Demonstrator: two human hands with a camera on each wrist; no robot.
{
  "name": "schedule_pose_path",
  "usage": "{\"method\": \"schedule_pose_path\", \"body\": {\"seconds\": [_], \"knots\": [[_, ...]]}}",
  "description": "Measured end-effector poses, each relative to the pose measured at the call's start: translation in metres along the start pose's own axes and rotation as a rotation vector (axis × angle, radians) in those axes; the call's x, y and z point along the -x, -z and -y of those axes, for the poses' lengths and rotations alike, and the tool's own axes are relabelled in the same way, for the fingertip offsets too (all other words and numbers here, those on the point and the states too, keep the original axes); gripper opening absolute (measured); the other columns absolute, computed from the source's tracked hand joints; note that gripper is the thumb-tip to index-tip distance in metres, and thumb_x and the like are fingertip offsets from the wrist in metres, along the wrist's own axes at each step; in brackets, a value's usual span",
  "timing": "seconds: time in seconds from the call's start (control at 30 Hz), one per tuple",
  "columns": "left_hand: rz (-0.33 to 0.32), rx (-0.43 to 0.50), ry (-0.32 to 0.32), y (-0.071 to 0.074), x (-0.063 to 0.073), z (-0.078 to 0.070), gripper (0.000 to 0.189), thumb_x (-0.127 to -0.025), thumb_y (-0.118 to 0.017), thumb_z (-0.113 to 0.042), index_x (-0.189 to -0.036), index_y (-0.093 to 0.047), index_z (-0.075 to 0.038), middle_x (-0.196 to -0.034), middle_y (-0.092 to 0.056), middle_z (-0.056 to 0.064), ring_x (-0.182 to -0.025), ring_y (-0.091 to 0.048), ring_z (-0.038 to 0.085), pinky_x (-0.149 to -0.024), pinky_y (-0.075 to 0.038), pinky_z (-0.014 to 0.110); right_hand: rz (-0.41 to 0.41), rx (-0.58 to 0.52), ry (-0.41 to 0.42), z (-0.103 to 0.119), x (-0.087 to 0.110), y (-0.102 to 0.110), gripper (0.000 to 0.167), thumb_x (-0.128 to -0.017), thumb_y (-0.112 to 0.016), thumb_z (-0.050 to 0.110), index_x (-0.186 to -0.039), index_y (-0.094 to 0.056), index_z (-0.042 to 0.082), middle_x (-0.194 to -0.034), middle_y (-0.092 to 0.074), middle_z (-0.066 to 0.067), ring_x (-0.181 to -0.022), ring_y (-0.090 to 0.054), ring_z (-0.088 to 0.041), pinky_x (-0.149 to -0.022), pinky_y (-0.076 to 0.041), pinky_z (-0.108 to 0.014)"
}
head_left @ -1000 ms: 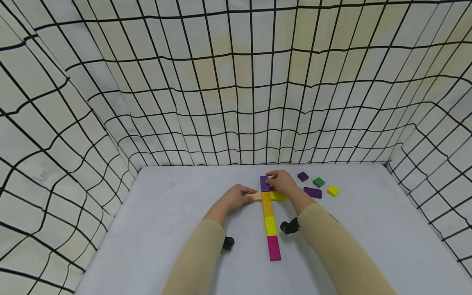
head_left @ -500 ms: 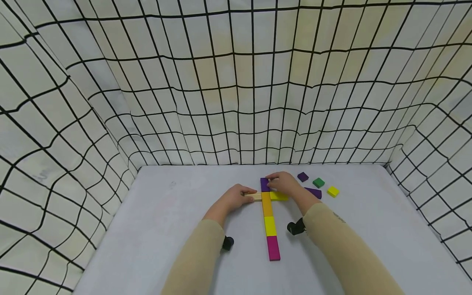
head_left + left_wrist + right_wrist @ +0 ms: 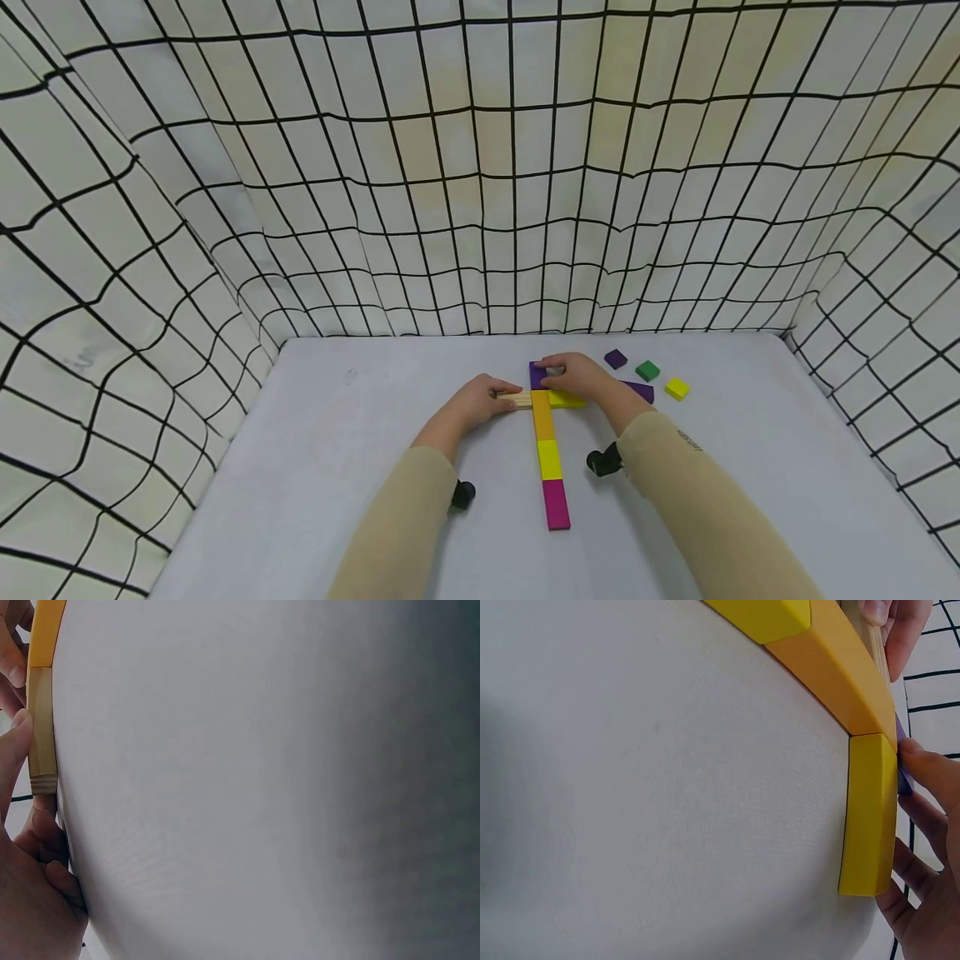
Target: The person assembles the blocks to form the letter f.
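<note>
In the head view, wooden blocks lie as a cross on the white table. My left hand (image 3: pixel 474 402) pinches the plain wood block (image 3: pixel 522 401) that forms the left arm; the left wrist view shows the thumb along that block's side. My right hand (image 3: pixel 576 375) holds the purple block (image 3: pixel 536 375) at the far end between thumb and fingers. An orange block (image 3: pixel 543 415) is at the crossing, followed toward me by a yellow block (image 3: pixel 550 460) and a magenta block (image 3: pixel 557 504). Another yellow block (image 3: pixel 866 817) makes the right arm, under my right wrist.
Right of the cross lie a dark purple block (image 3: pixel 616 359), a green block (image 3: pixel 648 371), a small yellow block (image 3: pixel 677 388) and a long purple block (image 3: pixel 641 392), partly behind the right wrist. Black netting (image 3: pixel 480 177) surrounds the table's back and sides.
The purple block has slid slightly toward me against the orange block. My right forearm has shifted a little to the right, covering part of the long purple block. My left hand stays put.
</note>
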State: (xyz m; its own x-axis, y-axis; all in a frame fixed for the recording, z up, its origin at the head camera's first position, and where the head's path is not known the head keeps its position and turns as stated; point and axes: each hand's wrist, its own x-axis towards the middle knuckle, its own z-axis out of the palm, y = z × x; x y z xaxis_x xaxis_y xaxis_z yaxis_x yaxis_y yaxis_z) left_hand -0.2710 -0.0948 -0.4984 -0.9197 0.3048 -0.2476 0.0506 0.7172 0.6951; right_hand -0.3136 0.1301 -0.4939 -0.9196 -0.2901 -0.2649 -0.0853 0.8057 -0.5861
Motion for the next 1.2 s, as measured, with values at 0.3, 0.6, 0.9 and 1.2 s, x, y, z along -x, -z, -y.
{"method": "schedule_pose_path", "body": {"seconds": [0.3, 0.6, 0.9, 1.2], "knots": [[0.004, 0.002, -0.012, 0.0001, 0.0012, -0.0017, 0.03, -0.095, -0.068, -0.029, -0.125, -0.071, -0.026, -0.129, -0.058, 0.007, -0.122, -0.051, 0.027, -0.109, -0.036, 0.05, 0.007, -0.009, 0.012, -0.002, -0.0008, -0.002, 0.038, -0.096, -0.066, 0.032, -0.134, -0.064, 0.033, -0.148, -0.051, -0.002, -0.135, -0.045, -0.032, -0.11, -0.035, -0.055], [0.006, 0.006, -0.009, 0.0014, 0.0027, -0.0027, 0.03, -0.095, -0.067, -0.03, -0.124, -0.071, -0.026, -0.13, -0.058, 0.007, -0.121, -0.051, 0.027, -0.109, -0.036, 0.05, 0.017, 0.005, 0.038, -0.0034, -0.001, -0.0014, 0.038, -0.096, -0.066, 0.032, -0.134, -0.063, 0.033, -0.148, -0.05, 0.0, -0.137, -0.042, -0.031, -0.111, -0.034, -0.054], [-0.002, 0.005, -0.005, 0.0002, 0.0009, -0.0022, 0.029, -0.095, -0.068, -0.029, -0.124, -0.072, -0.026, -0.129, -0.058, 0.007, -0.122, -0.051, 0.028, -0.11, -0.036, 0.051, -0.016, 0.026, 0.037, -0.0045, -0.0001, -0.0001, 0.04, -0.095, -0.067, 0.034, -0.136, -0.063, 0.031, -0.145, -0.052, -0.002, -0.124, -0.052, -0.029, -0.105, -0.043, -0.048], [0.001, 0.016, -0.005, -0.0004, -0.0011, 0.0004, 0.028, -0.095, -0.068, -0.03, -0.123, -0.072, -0.026, -0.127, -0.059, 0.006, -0.12, -0.052, 0.027, -0.109, -0.036, 0.051, -0.08, 0.025, 0.039, -0.0045, 0.0071, 0.0071, 0.039, -0.093, -0.069, 0.038, -0.132, -0.065, 0.033, -0.134, -0.06, 0.0, -0.109, -0.055, -0.023, -0.09, -0.053, -0.038]]}}
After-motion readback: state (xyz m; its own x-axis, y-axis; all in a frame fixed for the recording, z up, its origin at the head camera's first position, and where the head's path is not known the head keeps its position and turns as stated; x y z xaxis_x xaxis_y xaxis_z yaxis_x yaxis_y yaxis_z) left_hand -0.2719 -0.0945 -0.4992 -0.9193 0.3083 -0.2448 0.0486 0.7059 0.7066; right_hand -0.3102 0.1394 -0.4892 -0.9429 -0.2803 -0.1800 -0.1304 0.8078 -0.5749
